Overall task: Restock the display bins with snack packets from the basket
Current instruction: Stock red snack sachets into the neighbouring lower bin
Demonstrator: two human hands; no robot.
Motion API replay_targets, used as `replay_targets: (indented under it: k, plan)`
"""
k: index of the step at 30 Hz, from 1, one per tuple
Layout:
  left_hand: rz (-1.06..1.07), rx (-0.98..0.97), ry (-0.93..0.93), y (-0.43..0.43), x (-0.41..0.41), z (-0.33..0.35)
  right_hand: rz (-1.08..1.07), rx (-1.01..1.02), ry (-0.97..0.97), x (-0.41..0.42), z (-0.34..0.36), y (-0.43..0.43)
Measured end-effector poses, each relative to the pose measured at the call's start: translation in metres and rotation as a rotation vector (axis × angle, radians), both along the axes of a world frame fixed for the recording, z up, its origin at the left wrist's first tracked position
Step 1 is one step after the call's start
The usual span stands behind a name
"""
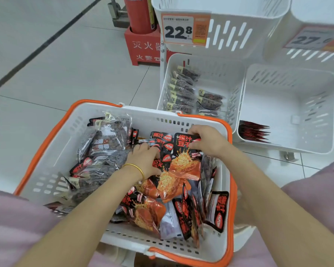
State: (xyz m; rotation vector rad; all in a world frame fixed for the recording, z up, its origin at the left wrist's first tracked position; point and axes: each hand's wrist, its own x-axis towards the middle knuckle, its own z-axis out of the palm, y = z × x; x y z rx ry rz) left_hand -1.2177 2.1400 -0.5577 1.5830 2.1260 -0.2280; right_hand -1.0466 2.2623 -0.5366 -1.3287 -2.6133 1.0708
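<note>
While the slotted white plastic basket holds glossy packets, the right hand pinches the top edge of a flat red-black packet lying in it. The left hand rests on neighbouring packets; its grip cannot be determined. Similar sachets lie in the right bin.

I'm tagging this a shop, self-service retail. White slotted display bins are stacked on a rack. A printed price tag reading 22.8 is clipped to one, with a second price tag, blurred, on the next. An orange-handled basket holds sealed snack packets. There's a pale tiled floor and a red fire extinguisher on its stand.
</note>
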Motion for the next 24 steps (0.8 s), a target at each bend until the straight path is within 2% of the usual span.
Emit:
replay_targets:
  k: [6, 11, 17, 24]
  plan:
    - [0.075, -0.029, -0.052, -0.001, 0.001, -0.003, 0.007, -0.054, 0.099, 0.0, -0.006, 0.0]
    - [0.191, -0.03, -0.265, 0.001, 0.008, -0.003, 0.011, -0.084, 0.147, 0.001, -0.003, -0.004]
    - [0.225, -0.002, -0.302, 0.002, 0.006, 0.003, 0.008, -0.118, 0.17, 0.005, 0.0, -0.006]
    - [0.467, 0.27, -0.821, 0.01, 0.005, 0.028, -0.044, -0.205, 0.29, 0.005, 0.004, -0.007]
